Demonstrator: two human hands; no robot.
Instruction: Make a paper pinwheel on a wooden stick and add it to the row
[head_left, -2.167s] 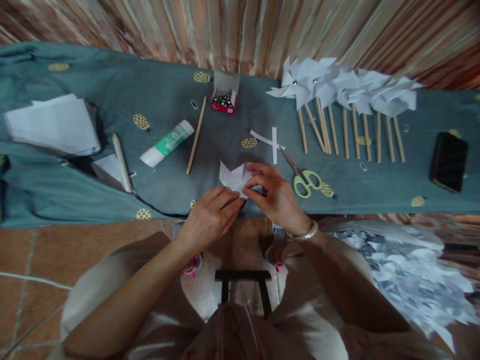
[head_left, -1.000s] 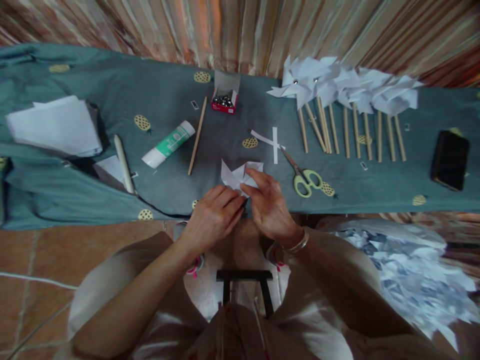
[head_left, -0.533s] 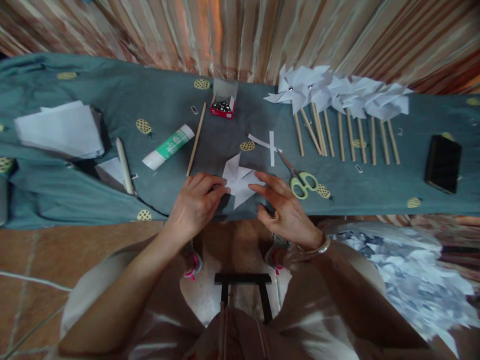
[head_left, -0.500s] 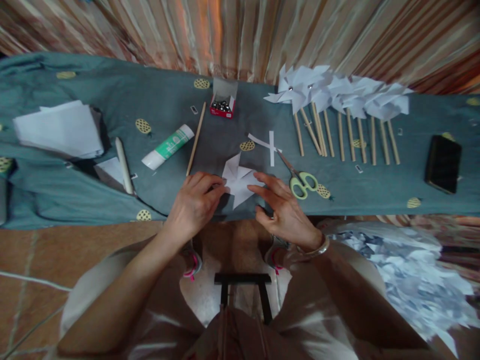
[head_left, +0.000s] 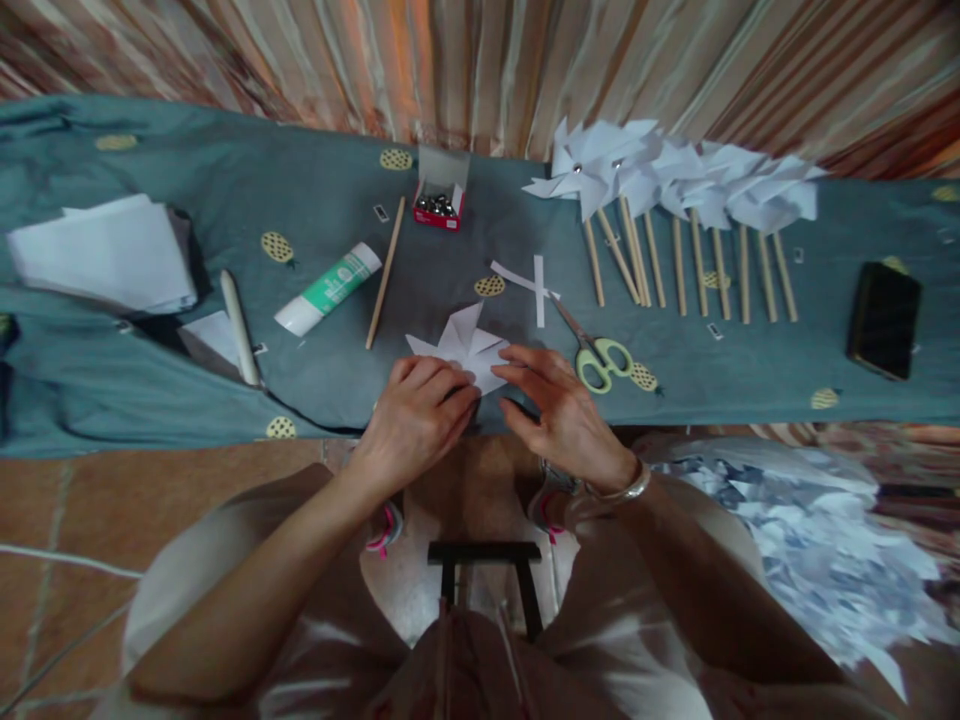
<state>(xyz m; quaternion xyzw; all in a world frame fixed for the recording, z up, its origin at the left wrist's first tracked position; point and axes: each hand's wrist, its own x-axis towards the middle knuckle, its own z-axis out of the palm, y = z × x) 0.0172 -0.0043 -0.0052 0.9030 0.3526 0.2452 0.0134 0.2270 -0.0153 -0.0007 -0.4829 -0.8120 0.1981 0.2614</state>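
A white paper pinwheel (head_left: 463,335) without a stick lies near the front edge of the table, its folded blades pointing up and to the left. Curled over its lower side is my left hand (head_left: 420,412), closed, with thumb and fingertips on the paper; they hide its lower part. My right hand (head_left: 564,412) is open at the pinwheel's right side. Its stretched fingertips touch the paper, and the thumb stands apart below. Green-handled scissors (head_left: 596,355) lie just right of this hand. Beyond the pinwheel, white paper strips (head_left: 539,292) lie crossed.
A wooden stick (head_left: 386,275), a glue stick (head_left: 328,290) and a small red box of metal pins (head_left: 438,212) lie behind my left hand. Finished pinwheels (head_left: 630,165) line the back right. A paper stack (head_left: 101,258), a white pen-shaped tool (head_left: 238,328) and a phone (head_left: 885,320) lie farther out.
My left hand has shifted right and curled over the pinwheel's lower side. The pinwheel has turned, and a blade now points left. My right hand stays at its right side.
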